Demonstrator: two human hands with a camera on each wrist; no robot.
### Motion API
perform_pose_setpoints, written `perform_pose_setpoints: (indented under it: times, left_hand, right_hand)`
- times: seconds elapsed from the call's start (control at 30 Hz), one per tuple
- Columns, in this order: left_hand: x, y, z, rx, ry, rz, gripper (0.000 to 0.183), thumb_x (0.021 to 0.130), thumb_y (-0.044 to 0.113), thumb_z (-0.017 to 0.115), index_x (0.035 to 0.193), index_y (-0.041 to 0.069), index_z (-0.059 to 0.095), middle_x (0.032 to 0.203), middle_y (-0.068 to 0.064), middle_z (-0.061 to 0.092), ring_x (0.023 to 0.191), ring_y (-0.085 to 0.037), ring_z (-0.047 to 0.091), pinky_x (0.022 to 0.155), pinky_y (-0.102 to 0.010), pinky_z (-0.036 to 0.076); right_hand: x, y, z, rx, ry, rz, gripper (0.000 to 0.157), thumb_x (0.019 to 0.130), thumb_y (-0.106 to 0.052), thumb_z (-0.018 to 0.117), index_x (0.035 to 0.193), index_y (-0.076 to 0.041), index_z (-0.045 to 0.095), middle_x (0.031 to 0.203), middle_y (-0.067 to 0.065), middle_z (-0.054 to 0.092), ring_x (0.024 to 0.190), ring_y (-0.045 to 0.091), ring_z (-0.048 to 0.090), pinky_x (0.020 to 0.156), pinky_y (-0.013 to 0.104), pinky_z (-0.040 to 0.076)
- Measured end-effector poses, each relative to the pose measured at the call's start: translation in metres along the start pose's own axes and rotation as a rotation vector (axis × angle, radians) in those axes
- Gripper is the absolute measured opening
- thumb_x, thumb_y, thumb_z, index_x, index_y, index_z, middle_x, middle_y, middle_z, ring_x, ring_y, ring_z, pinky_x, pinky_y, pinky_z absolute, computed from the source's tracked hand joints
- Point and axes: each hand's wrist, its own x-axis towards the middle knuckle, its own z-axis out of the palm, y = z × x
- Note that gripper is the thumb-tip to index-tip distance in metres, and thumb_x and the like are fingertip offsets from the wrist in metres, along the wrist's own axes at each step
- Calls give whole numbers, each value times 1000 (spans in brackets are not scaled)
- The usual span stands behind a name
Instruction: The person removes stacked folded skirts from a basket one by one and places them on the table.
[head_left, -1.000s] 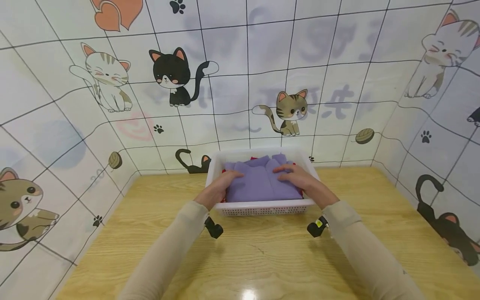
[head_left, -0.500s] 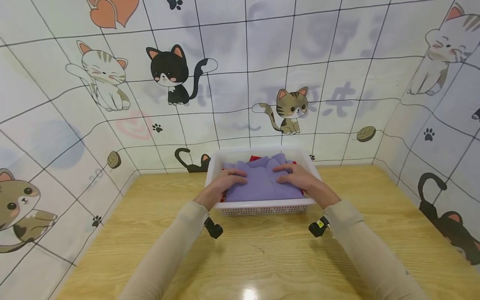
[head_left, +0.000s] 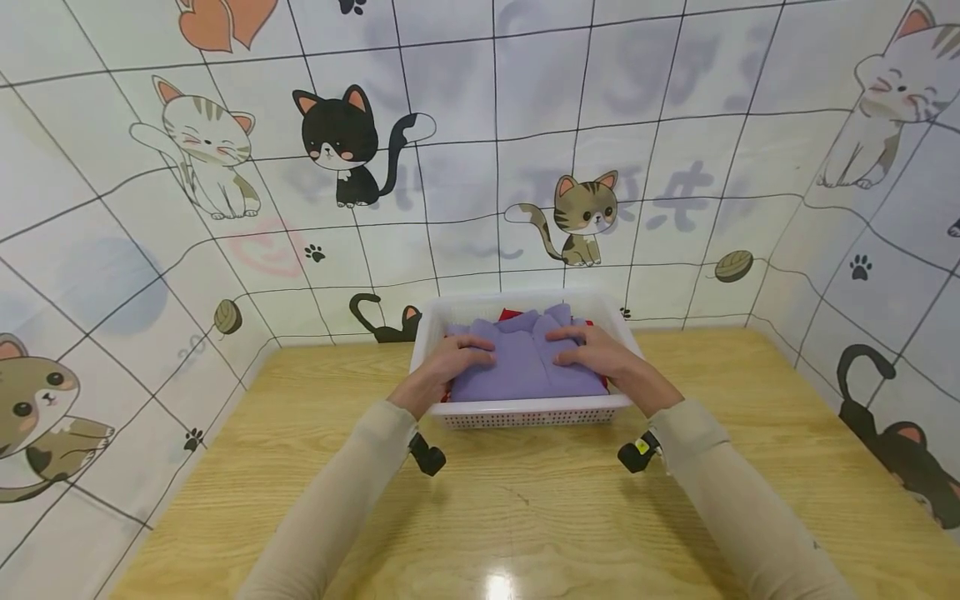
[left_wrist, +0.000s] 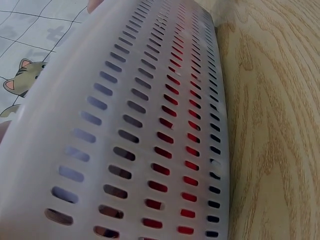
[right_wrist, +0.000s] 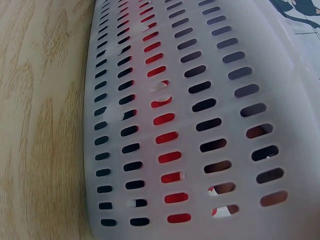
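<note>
Resting on purple cloth (head_left: pixel 516 371), your left hand (head_left: pixel 454 358) and right hand (head_left: pixel 597 350) grip nothing, set apart seemingly for even pressure; the white basket (head_left: pixel 528 407) walls it in.

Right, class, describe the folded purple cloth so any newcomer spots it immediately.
On the yellowish wooden table stands a white rectangular plastic basket. The folded purple cloth lies uppermost inside; its colour sets it apart from the red material at its edges.

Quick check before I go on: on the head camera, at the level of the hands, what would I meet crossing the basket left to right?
Basket's left rim → left hand → purple cloth → right hand → basket's right rim.
</note>
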Motion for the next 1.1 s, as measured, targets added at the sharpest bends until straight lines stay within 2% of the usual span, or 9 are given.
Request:
perform_pose_setpoints:
  times: [0.27, 0.6, 0.77, 0.9, 1.1]
  left_hand:
    - [1, 0, 1, 16, 18, 9, 33, 92, 22, 75, 124, 15, 75, 158, -9, 45, 148, -36, 42, 124, -57, 32]
    - [0, 2, 2, 48, 35, -9, 33, 96, 26, 71, 127, 15, 73, 164, -9, 39, 152, -35, 35, 126, -58, 27]
    - [-1, 2, 0, 51, 29, -11, 33, 95, 26, 71, 127, 16, 73, 163, -9, 40, 154, -34, 34, 127, -57, 26]
    - [-2, 2, 0, 49, 29, 4, 41, 92, 25, 75, 132, 16, 71, 164, -10, 40, 154, -34, 34, 126, -55, 28]
    - [-3, 3, -1, 50, 56, 80, 67, 83, 22, 82, 146, 22, 60, 169, -9, 30, 154, -31, 32, 127, -50, 28]
  right_hand:
    - [-1, -2, 0, 6, -1, -15, 55, 92, -10, 68, 145, 0, 57, 169, 27, 19, 159, 46, 10, 128, 65, 9]
    - [-4, -4, 0, 30, -5, -12, 56, 91, -10, 69, 144, 2, 56, 169, 28, 19, 158, 46, 12, 127, 65, 12]
    - [-3, -4, 0, 40, -3, -12, 57, 90, -9, 70, 144, 2, 56, 169, 29, 18, 158, 47, 12, 127, 65, 12]
    - [-2, -3, 0, 48, 5, -13, 58, 89, -8, 70, 144, 2, 56, 169, 28, 19, 158, 45, 12, 128, 63, 13]
    - [-4, -7, -4, 90, -5, -23, 60, 91, -8, 68, 147, 3, 52, 170, 26, 18, 159, 42, 12, 128, 58, 17]
